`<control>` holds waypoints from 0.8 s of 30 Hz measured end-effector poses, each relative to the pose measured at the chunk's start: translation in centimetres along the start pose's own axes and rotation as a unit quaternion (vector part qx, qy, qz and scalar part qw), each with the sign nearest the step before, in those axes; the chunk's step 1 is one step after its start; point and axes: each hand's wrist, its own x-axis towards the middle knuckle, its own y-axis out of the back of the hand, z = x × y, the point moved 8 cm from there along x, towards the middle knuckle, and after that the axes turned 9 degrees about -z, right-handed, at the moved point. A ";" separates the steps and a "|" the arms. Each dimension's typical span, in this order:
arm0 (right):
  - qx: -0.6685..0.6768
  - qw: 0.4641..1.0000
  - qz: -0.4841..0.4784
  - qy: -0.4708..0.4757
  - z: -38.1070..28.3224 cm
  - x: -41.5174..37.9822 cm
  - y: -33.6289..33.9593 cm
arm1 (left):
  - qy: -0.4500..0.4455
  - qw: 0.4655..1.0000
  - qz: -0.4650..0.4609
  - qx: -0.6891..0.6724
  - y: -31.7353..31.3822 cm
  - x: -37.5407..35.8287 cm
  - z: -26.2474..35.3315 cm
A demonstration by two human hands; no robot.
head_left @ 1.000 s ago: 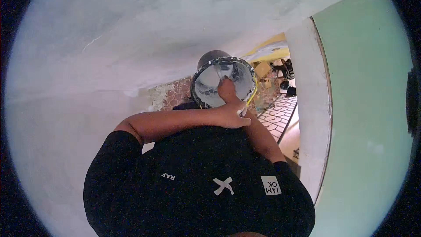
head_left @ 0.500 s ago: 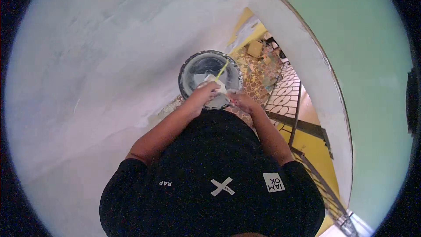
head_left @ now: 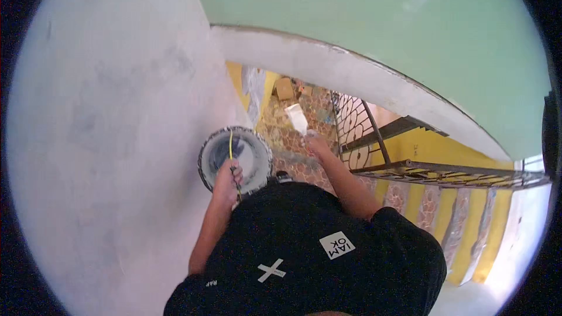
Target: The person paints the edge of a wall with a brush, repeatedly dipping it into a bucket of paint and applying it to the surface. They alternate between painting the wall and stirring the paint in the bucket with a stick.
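My left hand point(head_left: 228, 178) is closed on a dark handle with a thin yellow strip point(head_left: 231, 143) standing up from it, over the near left part of a round bucket point(head_left: 264, 146). Grey-white material coats the inside of the bucket. To the right and farther forward, my right hand point(head_left: 317, 145) grips a putty knife point(head_left: 297, 118) whose broad blade is covered in white and points away from me. The knife is apart from the bucket, above the patterned floor.
A pale plastered wall point(head_left: 129, 123) rises on the left. Metal railings point(head_left: 456, 174) run along the right beside yellow-edged steps point(head_left: 433, 202). A cardboard box point(head_left: 284, 89) lies on the patterned floor ahead, below a green wall point(head_left: 363, 11).
My hands have moved apart from their place together over the bucket. The right one has gone forward with the putty knife. The view has turned, and the bucket appears lower and farther left.
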 end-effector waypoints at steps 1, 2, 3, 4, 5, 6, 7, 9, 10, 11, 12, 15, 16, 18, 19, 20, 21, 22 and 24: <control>0.066 0.996 0.053 -0.004 -0.7 0.3 0.7 | -0.008 1.000 -0.010 0.013 -0.3 -0.6 0.7; 0.071 0.996 0.060 0.013 -2.2 0.7 0.8 | 0.003 1.000 0.012 0.010 -0.6 -1.4 1.2; 0.159 0.980 0.115 0.027 -3.4 0.8 1.7 | 0.011 0.999 0.033 0.002 -0.7 -1.8 1.8; 0.246 0.955 0.165 0.038 -3.6 0.8 2.9 | 0.003 1.000 0.025 0.008 -0.7 -1.6 1.8; 0.249 0.953 0.166 0.045 -4.2 1.4 3.6 | 0.004 1.000 0.001 0.001 -0.8 -1.5 1.5; 0.215 0.953 0.210 0.045 -4.0 2.3 5.2 | 0.005 1.000 -0.021 -0.004 -1.3 -1.5 1.3; 0.181 0.949 0.254 0.044 -3.6 3.1 6.3 | 0.001 1.000 -0.024 0.002 -1.0 -1.3 1.2; 0.069 0.952 0.276 0.114 4.7 8.6 11.9 | 0.023 1.000 -0.007 0.014 -1.5 -1.5 0.6; -0.052 0.938 0.295 0.176 5.1 13.3 11.1 | 0.025 1.000 -0.015 0.012 -1.3 -1.4 0.5; -0.045 0.937 0.296 0.179 3.9 12.8 11.0 | 0.022 0.999 -0.014 0.019 -1.6 -2.2 0.9; 0.072 0.952 0.274 0.115 2.9 11.8 10.8 | 0.018 1.000 -0.005 0.011 -1.7 -2.4 1.0; 0.205 0.940 0.263 0.069 -0.1 9.7 8.0 | 0.014 1.000 0.005 0.009 -0.6 -1.8 1.3; 0.217 0.932 0.279 0.083 -0.5 9.2 7.5 | 0.008 1.000 0.008 -0.001 -0.5 -1.8 1.5; 0.174 0.931 0.311 0.074 2.5 11.5 7.8 | 0.003 1.000 0.012 -0.010 0.3 -2.0 1.8; 0.126 0.929 0.341 0.065 3.5 12.2 8.2 | -0.002 1.000 0.008 -0.020 0.6 -1.9 1.8; 0.127 0.929 0.341 0.066 2.7 11.8 7.7 | -0.007 0.999 0.004 -0.031 0.8 -1.9 1.7; 0.156 0.917 0.364 0.042 1.7 10.3 7.0 | -0.008 1.000 0.004 -0.030 1.0 -1.8 1.6; 0.184 0.903 0.387 0.019 0.6 8.7 6.8 | -0.007 1.000 0.011 -0.028 1.1 -1.9 1.5; 0.129 0.922 0.365 0.004 -2.2 6.6 6.9 | -0.007 0.999 0.022 -0.026 1.3 -1.9 1.4</control>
